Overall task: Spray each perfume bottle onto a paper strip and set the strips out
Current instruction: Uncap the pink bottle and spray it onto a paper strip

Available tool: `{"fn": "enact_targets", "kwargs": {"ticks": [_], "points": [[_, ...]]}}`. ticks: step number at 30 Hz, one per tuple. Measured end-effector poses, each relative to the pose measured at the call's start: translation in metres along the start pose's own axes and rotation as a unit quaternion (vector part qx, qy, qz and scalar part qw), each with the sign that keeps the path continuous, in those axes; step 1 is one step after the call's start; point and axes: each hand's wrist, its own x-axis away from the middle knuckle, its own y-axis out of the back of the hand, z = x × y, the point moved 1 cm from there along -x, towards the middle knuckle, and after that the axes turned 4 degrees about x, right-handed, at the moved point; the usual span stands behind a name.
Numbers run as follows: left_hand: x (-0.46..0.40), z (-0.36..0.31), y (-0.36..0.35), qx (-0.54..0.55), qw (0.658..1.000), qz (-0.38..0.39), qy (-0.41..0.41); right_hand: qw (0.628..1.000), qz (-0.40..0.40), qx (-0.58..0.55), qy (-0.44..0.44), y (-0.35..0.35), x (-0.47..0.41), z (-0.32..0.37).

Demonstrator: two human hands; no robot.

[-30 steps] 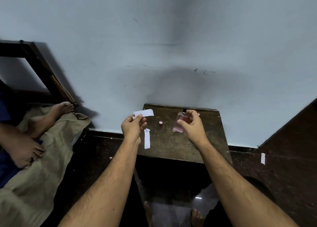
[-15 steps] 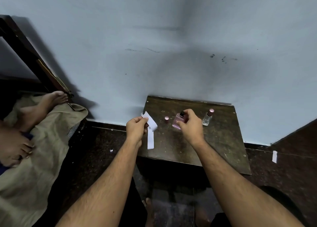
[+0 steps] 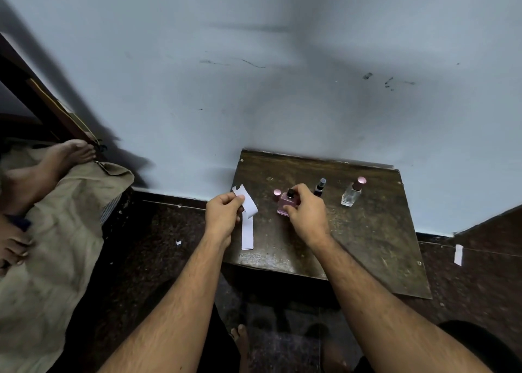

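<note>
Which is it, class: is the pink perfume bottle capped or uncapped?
Uncapped. The pink bottle, gripped by the right hand, shows its bare black sprayer, and a pink cap stands on the table beside it.

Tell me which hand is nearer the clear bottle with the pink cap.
Right. The right hand grips the pink bottle, just left of the clear bottle; the left hand holds a paper strip farther left.

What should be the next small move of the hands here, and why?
Probably lay the held strip down beside the strip on the table. The left hand pinches it, while the right hand holds the uncapped pink bottle down on the table.
</note>
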Motion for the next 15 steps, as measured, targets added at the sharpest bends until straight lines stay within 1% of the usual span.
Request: {"fn": "enact_targets", "kwargs": {"ticks": [4,8,10,11,14,15], "points": [[-0.001,0.000,-0.001,-0.011,1.000,0.003,-0.012,1.000,0.013,0.024,0.008,0.001,-0.001,0.000],[-0.002,0.001,0.001,-0.015,1.000,0.001,-0.020,0.995,0.071,0.061,0.016,0.010,-0.001,0.005],[-0.002,0.002,0.001,-0.011,1.000,0.002,-0.019,0.993,0.081,0.085,0.022,0.021,-0.002,0.013],[-0.003,0.003,0.002,-0.009,1.000,0.003,-0.019,0.993,0.064,0.098,0.031,0.028,-0.004,0.018],[-0.003,0.003,0.002,-0.006,1.000,0.009,-0.017,0.990,-0.030,0.114,0.075,0.043,-0.019,0.038],[-0.003,0.003,0.002,-0.006,1.000,0.009,-0.016,0.989,-0.037,0.119,0.081,0.046,-0.027,0.046]]}}
